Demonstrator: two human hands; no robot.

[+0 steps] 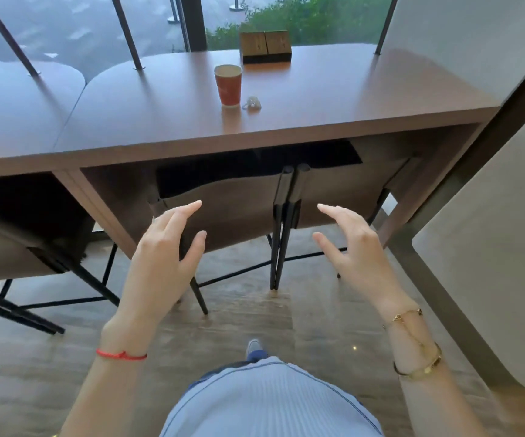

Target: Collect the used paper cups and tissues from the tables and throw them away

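Observation:
A red paper cup (228,85) stands upright on the brown wooden table (333,99) by the window. A small crumpled white tissue (252,103) lies just to its right, apart from the cup. My left hand (163,247) and my right hand (354,244) are held out in front of me, below the table's front edge, over the chair backs. Both are empty with fingers spread. They are well short of the cup and the tissue.
A wooden block holder (266,46) sits at the table's far edge by the window. Two chairs (248,212) are tucked under the table, another chair (12,244) at left. A second table (18,102) adjoins on the left. A grey wall panel (488,216) stands at right.

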